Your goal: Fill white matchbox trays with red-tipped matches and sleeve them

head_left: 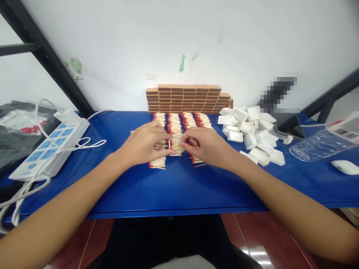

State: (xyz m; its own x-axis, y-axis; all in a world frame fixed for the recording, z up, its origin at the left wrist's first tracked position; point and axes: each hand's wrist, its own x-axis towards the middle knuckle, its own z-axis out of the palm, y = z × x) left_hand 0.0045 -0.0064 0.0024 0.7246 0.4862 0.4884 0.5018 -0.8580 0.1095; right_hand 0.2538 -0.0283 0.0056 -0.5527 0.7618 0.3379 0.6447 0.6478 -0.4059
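Observation:
Between thumb and fingers, my left hand (147, 144) grips a small white matchbox tray (169, 144), partly covered by the fingers. Pale matchsticks (176, 146) with red heads to the left lie across the tray. My right hand (206, 145) is closed in a pinch at the right end of these sticks; what its fingertips hold is hidden. Beneath and behind both hands, loose matches are laid in several long rows, among them a left row (159, 118), a middle row (174, 123) and a right row (202, 120), all with red heads to the left.
Matchboxes (183, 99) are stacked against the wall behind the rows. A heap of white trays (256, 130) lies to the right, near a dark stand (288, 125), a clear plastic bottle (316, 145) and a white case (346, 167). A power strip (53, 144) with cables occupies the blue table's (179, 194) left side.

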